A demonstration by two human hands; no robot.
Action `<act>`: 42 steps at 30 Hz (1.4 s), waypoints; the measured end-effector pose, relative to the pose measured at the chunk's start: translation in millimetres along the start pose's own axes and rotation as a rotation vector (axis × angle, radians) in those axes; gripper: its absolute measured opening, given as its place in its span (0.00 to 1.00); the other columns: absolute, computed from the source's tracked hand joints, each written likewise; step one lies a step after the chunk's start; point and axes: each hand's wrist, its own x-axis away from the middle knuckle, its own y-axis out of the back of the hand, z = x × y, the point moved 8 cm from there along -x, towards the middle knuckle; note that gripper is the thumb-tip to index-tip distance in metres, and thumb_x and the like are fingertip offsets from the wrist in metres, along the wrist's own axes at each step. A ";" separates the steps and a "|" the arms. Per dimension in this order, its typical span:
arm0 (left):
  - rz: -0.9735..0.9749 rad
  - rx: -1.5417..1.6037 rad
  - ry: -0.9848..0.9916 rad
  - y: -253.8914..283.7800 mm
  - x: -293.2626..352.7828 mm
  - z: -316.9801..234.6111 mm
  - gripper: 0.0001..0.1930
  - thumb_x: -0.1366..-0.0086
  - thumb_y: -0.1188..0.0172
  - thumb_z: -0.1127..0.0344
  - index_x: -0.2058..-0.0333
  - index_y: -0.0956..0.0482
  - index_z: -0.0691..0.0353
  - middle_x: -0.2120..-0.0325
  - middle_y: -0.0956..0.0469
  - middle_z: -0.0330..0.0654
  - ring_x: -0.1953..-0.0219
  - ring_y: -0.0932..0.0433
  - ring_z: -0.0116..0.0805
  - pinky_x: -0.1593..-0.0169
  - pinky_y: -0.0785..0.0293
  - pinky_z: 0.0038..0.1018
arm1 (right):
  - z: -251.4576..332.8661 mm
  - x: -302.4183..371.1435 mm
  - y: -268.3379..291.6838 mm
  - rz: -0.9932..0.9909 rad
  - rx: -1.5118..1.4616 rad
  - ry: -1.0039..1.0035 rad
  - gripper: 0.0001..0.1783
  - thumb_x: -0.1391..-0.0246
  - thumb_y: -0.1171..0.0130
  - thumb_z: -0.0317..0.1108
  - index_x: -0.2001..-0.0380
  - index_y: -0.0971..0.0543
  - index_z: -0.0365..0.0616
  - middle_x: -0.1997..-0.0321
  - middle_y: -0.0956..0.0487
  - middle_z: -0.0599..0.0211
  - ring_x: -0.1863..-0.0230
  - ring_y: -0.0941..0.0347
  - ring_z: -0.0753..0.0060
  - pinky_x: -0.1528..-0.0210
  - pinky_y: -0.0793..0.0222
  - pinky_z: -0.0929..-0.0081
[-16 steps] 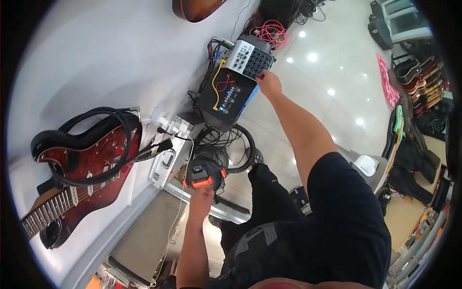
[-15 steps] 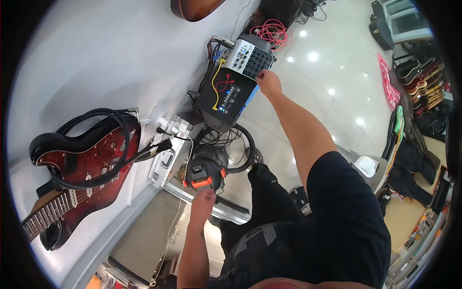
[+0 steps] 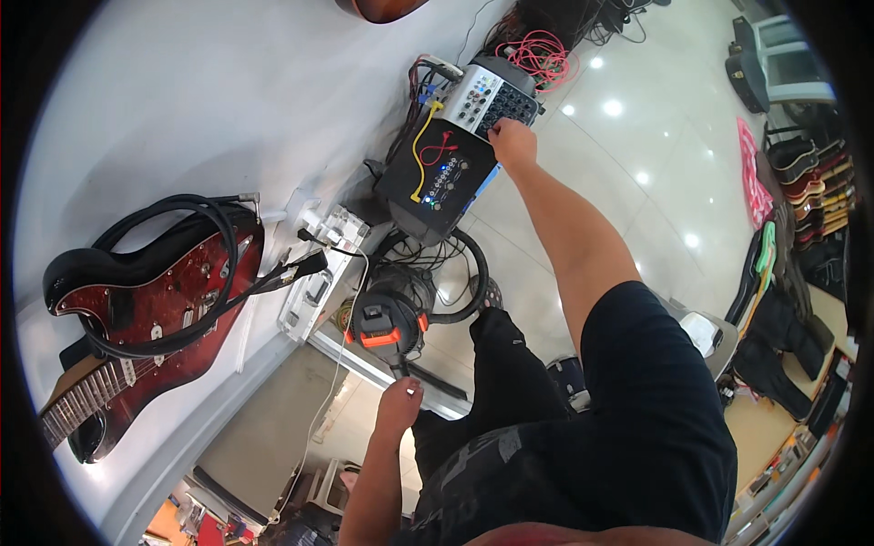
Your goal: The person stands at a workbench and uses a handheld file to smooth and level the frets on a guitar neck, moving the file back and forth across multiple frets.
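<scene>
Silver and black, the mixer lies just ahead and left of the right hand, the nearer one. Its black knobs meet that hand's bent fingers; I can't tell if they pinch one. The left hand, curled, maybe holding something, sits just behind the vacuum.

The scene is viewed from above, from the person's head, through one wide fisheye lens faced steeply downward. The bare left hand and bare right hand are framed at middle distance, with the smooth white wall taken in at left and the glossy pale tiled floor at right.
</scene>
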 end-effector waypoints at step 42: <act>0.022 0.042 0.205 -50.3 52.0 96.8 0.16 0.29 0.30 0.57 0.52 0.12 0.64 0.59 0.09 0.52 0.54 0.10 0.53 0.47 0.15 0.42 | -3.5 -4.2 -2.1 -0.034 0.124 0.068 0.15 0.37 0.31 0.46 0.51 0.09 0.56 0.51 0.08 0.62 0.48 0.11 0.51 0.47 0.19 0.51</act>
